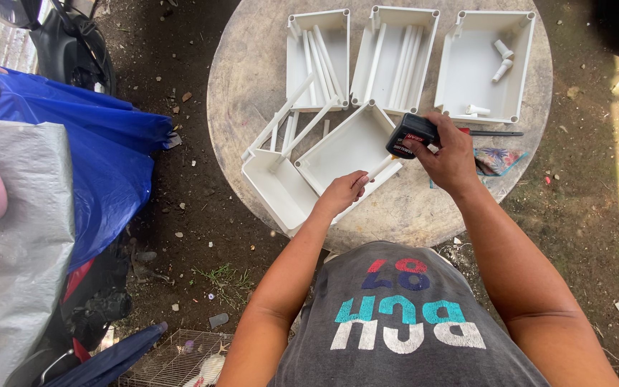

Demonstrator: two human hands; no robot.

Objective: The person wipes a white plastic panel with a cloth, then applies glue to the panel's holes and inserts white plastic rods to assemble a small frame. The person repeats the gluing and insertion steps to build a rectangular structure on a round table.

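My left hand (341, 192) grips a short white pipe piece (381, 167) over an empty white tray (338, 147). My right hand (450, 156) holds a small black glue can (410, 134), tipped toward the pipe's end. Both hands hover above a round stone table (241, 79). A frame of joined white pipes (284, 118) leans across another tray (281, 190) on the left.
Three more white trays stand at the table's far side: two (318, 57) (395, 57) hold long white pipes, the right one (483, 64) holds small pipe fittings. A blue tarp (102, 150) and a grey cover (23, 215) lie to the left. A wire cage (188, 358) sits below on the dirt ground.
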